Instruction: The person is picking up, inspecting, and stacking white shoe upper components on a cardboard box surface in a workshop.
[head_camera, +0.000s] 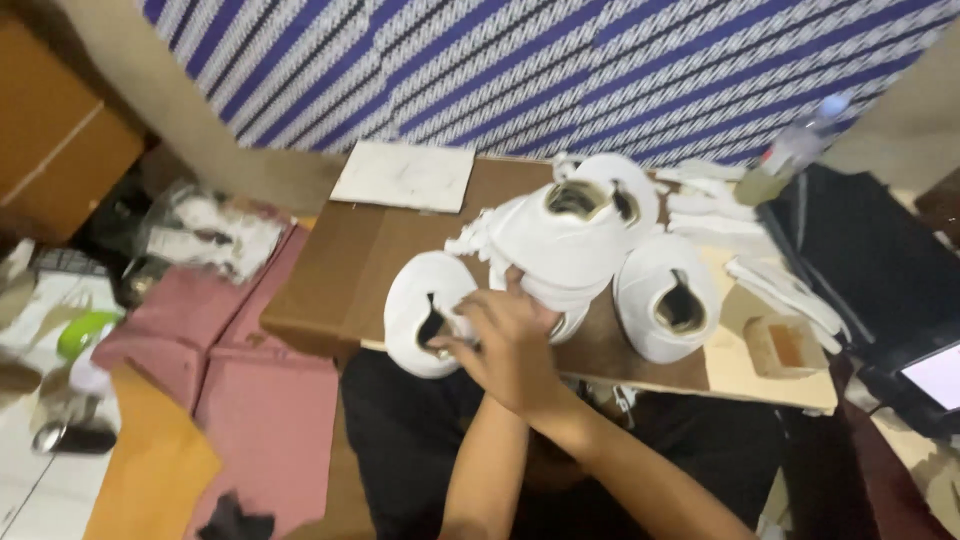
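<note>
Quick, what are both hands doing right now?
Left hand: on a white shoe upper; grip cannot be told.
Right hand: on the white stack; cannot be told.

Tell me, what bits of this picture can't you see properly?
- Head view: the hands overlap at the white shoe upper, so which hand is on top and each grip is unclear.
- The stacked shoe uppers are blurred; the count is uncertain.
- The bottle is blurred by motion.
- The screen is cut off by the right edge.
</note>
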